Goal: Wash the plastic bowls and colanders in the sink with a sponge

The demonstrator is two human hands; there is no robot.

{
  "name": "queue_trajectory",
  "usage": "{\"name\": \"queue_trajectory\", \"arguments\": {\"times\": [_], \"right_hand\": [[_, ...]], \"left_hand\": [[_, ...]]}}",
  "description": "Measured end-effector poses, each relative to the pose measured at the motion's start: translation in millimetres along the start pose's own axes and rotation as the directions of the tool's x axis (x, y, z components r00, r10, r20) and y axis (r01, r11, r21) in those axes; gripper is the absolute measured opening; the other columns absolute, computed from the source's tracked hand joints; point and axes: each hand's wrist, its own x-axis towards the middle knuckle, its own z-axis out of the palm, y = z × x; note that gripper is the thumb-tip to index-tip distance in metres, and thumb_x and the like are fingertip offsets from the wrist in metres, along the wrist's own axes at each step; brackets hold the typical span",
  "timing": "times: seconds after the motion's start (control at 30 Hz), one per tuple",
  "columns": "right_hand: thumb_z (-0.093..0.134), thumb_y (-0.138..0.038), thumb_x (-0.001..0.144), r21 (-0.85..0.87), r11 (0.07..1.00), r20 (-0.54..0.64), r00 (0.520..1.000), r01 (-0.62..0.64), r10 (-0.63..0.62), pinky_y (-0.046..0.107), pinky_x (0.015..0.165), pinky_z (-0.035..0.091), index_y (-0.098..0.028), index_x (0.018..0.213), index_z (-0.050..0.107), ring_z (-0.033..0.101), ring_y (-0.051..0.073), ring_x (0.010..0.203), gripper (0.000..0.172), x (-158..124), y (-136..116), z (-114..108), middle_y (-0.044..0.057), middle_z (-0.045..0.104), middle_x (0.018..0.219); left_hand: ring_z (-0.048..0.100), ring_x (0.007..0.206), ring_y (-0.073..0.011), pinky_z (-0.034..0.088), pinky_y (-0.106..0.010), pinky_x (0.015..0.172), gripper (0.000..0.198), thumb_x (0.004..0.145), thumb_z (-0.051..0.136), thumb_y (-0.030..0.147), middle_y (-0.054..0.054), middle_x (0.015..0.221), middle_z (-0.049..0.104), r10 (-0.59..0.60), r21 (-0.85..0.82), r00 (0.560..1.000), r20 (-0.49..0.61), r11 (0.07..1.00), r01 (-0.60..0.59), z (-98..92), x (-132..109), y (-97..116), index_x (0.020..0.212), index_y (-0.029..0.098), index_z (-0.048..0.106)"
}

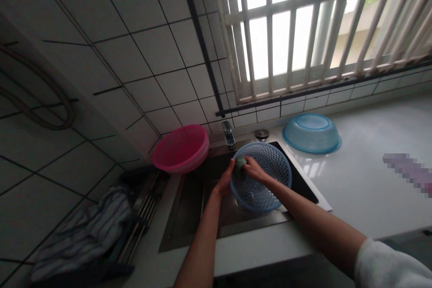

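A round light-blue plastic colander (270,186) with a holed wall sits tilted in the metal sink (184,216), its inside facing me. At its left rim is my left hand (225,181), thumb up along the edge and fingers mostly hidden behind the basket. My right hand (254,170) reaches inside from the right, closed around a dull green scrubbing pad or cloth (240,164). That green piece presses against the colander's upper left inner wall. Its exact kind is hard to make out in the dim light.
Behind the sink stands a faucet (228,134). A pink basin (182,149) leans at the back left corner, and an upturned blue basin (312,132) rests on the right counter (357,180). To the left lie a striped cloth (91,225) and a metal rack (140,222).
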Motion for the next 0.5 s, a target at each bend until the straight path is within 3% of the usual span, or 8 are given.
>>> {"name": "queue_trajectory", "arguments": {"times": [0.07,0.13,0.2,0.27,0.37,0.4,0.43,0.5], "right_hand": [[0.047,-0.027,0.074,-0.029,1.000,-0.177,0.984,0.009,-0.014,0.027,0.069,0.045,-0.019,0.083,0.062,0.055,0.019,0.077,0.019,4,-4,-11,0.004,0.065,0.084],[0.047,-0.027,0.075,-0.042,0.999,-0.195,0.981,0.014,-0.022,0.028,0.072,0.046,-0.019,0.084,0.063,0.056,0.020,0.080,0.019,5,-9,-17,0.005,0.065,0.086],[0.048,-0.026,0.075,-0.026,0.999,-0.048,0.998,0.032,-0.034,0.028,0.073,0.047,-0.018,0.083,0.064,0.056,0.019,0.079,0.019,2,-11,-14,0.005,0.066,0.085],[0.051,-0.024,0.073,-0.007,0.999,0.233,0.972,0.049,-0.046,0.027,0.074,0.048,-0.017,0.082,0.065,0.056,0.017,0.077,0.018,-3,-10,-5,0.003,0.067,0.084],[0.054,-0.019,0.067,-0.023,0.999,0.598,0.801,0.049,-0.026,0.025,0.071,0.047,-0.016,0.078,0.065,0.055,0.014,0.070,0.016,-11,-3,10,0.000,0.065,0.077],[0.054,-0.018,0.065,-0.029,0.999,0.645,0.764,0.044,-0.015,0.025,0.070,0.046,-0.016,0.077,0.065,0.054,0.014,0.068,0.016,-12,0,13,-0.001,0.064,0.075],[0.054,-0.018,0.064,-0.026,0.999,0.647,0.763,0.036,-0.011,0.025,0.069,0.045,-0.016,0.076,0.064,0.053,0.014,0.067,0.016,-12,2,15,-0.001,0.063,0.073],[0.053,-0.022,0.066,0.011,1.000,0.521,0.853,0.013,-0.017,0.025,0.066,0.044,-0.017,0.076,0.064,0.052,0.014,0.066,0.015,-9,3,13,-0.001,0.062,0.072]], "left_hand": [[0.066,0.128,-0.0320,0.045,-0.046,0.116,0.070,0.095,0.057,0.069,-0.014,0.128,0.075,0.005,-0.023,0.999,0.046,1.000,-0.004,7.3,-2,1,0.143,0.019,0.064],[0.062,0.134,-0.0324,0.041,-0.047,0.120,0.072,0.096,0.052,0.071,-0.014,0.133,0.073,0.024,-0.030,0.997,0.070,0.999,-0.022,11.7,-4,2,0.145,0.020,0.063],[0.060,0.137,-0.0339,0.040,-0.049,0.121,0.076,0.097,0.047,0.074,-0.014,0.136,0.072,0.016,-0.022,0.998,0.058,1.000,-0.015,11.0,-3,3,0.147,0.019,0.061],[0.058,0.138,-0.0346,0.038,-0.049,0.122,0.078,0.097,0.044,0.075,-0.014,0.138,0.071,0.030,0.007,1.000,-0.001,1.000,-0.030,5.5,0,3,0.149,0.019,0.059],[0.057,0.140,-0.0324,0.033,-0.046,0.126,0.073,0.100,0.042,0.072,-0.012,0.140,0.070,0.141,0.083,0.983,-0.122,0.988,-0.131,-5.8,5,2,0.147,0.019,0.061],[0.057,0.140,-0.0320,0.032,-0.045,0.126,0.072,0.100,0.043,0.072,-0.011,0.139,0.070,0.165,0.108,0.975,-0.149,0.983,-0.150,-8.5,6,1,0.145,0.019,0.063],[0.057,0.140,-0.0322,0.032,-0.045,0.126,0.072,0.100,0.044,0.072,-0.011,0.137,0.071,0.165,0.125,0.972,-0.166,0.982,-0.145,-10.2,7,1,0.143,0.018,0.064],[0.058,0.138,-0.0343,0.034,-0.048,0.124,0.074,0.098,0.046,0.074,-0.012,0.132,0.074,0.102,0.125,0.981,-0.167,0.989,-0.081,-9.8,7,-1,0.139,0.016,0.067]]}}
